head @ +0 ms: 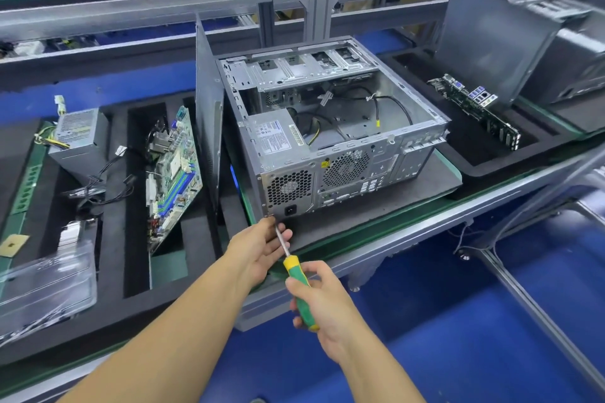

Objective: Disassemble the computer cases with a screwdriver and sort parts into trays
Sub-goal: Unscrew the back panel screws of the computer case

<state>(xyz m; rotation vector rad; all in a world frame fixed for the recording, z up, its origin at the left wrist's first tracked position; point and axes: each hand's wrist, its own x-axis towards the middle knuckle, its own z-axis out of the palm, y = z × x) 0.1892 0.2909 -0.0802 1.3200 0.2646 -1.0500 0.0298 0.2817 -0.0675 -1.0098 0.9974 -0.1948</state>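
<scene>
Bench [376, 231] carries two black foam trays w/ the computer case [327, 147] between them on a gray mat, lid off, back end toward me. A power supply [275, 137] and loose wires sit inside the case.

Left tray [111, 239]: case side panel [208, 108] upright in a slot next to the case, circuit board [173, 173] leaning on edge, another power supply [78, 137] at the far end, cable bundle [104, 180] between them, clear plastic cover [45, 285] at the near corner.

Right tray [474, 160]: second board [478, 108] on edge, dark panel [487, 42] leaning behind it.

Screwdriver [299, 285], green/yellow handle, tip at the case's lower rear corner. My right hand [320, 307] is wrapped round the handle. My left hand [258, 249] pinches the shaft loosely near the tip.
</scene>
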